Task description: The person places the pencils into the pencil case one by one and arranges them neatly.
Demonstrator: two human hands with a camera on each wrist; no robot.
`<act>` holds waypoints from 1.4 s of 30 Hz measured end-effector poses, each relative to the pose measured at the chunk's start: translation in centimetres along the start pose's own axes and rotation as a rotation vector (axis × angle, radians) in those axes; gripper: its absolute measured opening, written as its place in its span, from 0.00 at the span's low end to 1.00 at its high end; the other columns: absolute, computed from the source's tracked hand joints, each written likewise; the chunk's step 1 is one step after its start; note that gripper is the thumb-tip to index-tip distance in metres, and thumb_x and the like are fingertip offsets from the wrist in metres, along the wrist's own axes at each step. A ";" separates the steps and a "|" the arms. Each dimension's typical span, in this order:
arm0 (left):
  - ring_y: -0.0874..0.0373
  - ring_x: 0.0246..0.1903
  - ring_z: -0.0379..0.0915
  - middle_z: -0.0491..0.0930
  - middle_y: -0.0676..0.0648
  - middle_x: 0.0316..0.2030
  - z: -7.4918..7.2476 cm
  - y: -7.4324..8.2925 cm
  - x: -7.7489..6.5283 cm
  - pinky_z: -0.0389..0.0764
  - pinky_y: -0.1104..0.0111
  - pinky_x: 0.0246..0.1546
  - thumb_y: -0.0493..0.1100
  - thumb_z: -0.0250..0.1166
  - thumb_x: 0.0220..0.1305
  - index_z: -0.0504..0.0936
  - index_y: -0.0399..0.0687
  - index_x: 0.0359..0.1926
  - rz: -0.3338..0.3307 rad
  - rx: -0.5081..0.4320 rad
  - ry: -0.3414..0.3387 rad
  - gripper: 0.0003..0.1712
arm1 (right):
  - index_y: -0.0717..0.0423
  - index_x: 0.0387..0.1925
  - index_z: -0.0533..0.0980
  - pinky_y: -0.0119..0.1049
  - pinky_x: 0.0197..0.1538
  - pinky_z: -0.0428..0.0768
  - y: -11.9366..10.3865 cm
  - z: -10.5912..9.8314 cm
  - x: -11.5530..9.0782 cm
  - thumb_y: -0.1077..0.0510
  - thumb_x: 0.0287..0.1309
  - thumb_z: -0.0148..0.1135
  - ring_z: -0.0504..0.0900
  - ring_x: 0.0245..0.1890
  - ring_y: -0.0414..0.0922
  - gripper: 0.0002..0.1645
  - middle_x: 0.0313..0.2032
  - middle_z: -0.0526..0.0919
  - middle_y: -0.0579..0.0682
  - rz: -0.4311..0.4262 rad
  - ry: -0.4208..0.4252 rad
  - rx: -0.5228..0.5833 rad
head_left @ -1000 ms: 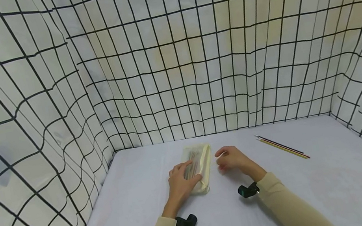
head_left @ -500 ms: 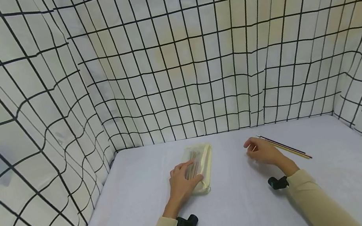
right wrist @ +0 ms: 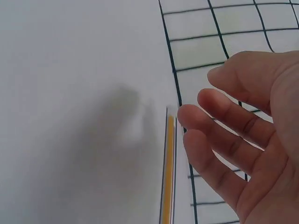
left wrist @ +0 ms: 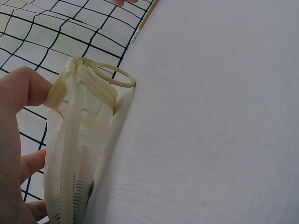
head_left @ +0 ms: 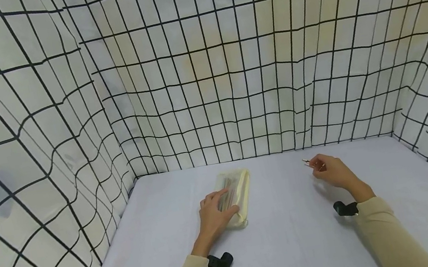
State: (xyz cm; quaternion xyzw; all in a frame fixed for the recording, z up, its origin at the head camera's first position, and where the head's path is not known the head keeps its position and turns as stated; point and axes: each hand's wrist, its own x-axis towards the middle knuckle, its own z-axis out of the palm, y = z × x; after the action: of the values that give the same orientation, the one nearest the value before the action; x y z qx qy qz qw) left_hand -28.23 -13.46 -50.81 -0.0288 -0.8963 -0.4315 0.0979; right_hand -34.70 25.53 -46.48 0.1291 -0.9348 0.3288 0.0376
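Note:
A pale yellow mesh pencil case [head_left: 243, 194] lies on the white table, with thin stick-like contents showing through. My left hand [head_left: 213, 216] rests on it, thumb by the zip edge and fingers spread over the mesh. In the left wrist view, the zip's loop pull [left wrist: 119, 78] sticks out from the pencil case [left wrist: 79, 154]. Over at the right, my right hand [head_left: 336, 173] hovers above the pencils [head_left: 306, 162], hiding most of them. The right wrist view shows a yellow pencil [right wrist: 167, 172] beside a dark one, apart from the loosely curved fingers [right wrist: 219, 175].
White table [head_left: 287, 244] under both hands. A white wall with a black grid [head_left: 244, 72] rises at the back and both sides. Each wrist wears a small black camera [head_left: 220, 262].
My right hand has moved right, from near the pencil case to above the pencils, now covering most of them. The left hand and pencil case have stayed in place.

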 end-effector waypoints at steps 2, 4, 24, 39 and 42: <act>0.43 0.66 0.61 0.71 0.43 0.67 0.0 0.0 0.0 0.65 0.40 0.63 0.57 0.70 0.51 0.77 0.61 0.68 0.000 0.004 0.002 0.40 | 0.64 0.54 0.76 0.40 0.39 0.78 0.5 -0.4 -0.2 0.63 0.63 0.62 0.82 0.45 0.54 0.18 0.42 0.82 0.57 0.009 -0.006 -0.032; 0.43 0.66 0.61 0.71 0.43 0.67 -0.1 -0.1 0.0 0.65 0.41 0.63 0.57 0.70 0.51 0.77 0.61 0.68 0.001 0.008 0.005 0.40 | 0.63 0.54 0.76 0.40 0.39 0.79 1.0 -0.7 -0.4 0.62 0.63 0.62 0.82 0.45 0.54 0.18 0.42 0.83 0.57 0.021 -0.021 -0.059; 0.43 0.66 0.61 0.71 0.44 0.67 0.1 0.0 0.1 0.65 0.41 0.64 0.57 0.69 0.51 0.78 0.61 0.68 0.003 0.004 0.003 0.39 | 0.61 0.56 0.76 0.41 0.37 0.78 3.9 -2.3 -1.0 0.64 0.61 0.63 0.82 0.41 0.51 0.21 0.44 0.84 0.58 0.067 -0.060 -0.159; 0.43 0.66 0.61 0.72 0.43 0.67 0.2 0.0 0.0 0.65 0.41 0.63 0.57 0.69 0.52 0.78 0.61 0.68 0.001 0.006 0.008 0.39 | 0.61 0.55 0.77 0.41 0.37 0.77 3.9 -2.4 -1.3 0.67 0.59 0.64 0.81 0.39 0.50 0.21 0.45 0.85 0.60 0.057 -0.077 -0.187; 0.44 0.65 0.61 0.72 0.44 0.67 0.3 0.0 0.0 0.65 0.42 0.63 0.57 0.69 0.51 0.78 0.61 0.68 0.001 0.008 0.008 0.39 | 0.61 0.54 0.78 0.44 0.38 0.78 4.0 -2.3 -1.3 0.67 0.59 0.64 0.81 0.39 0.50 0.19 0.44 0.85 0.59 0.045 -0.074 -0.206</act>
State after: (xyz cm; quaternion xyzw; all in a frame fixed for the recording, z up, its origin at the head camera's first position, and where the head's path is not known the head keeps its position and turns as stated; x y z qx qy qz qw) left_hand -28.23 -13.26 -50.97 -0.0269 -0.8975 -0.4281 0.1020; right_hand -34.58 30.23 -47.36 0.1158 -0.9670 0.2267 0.0089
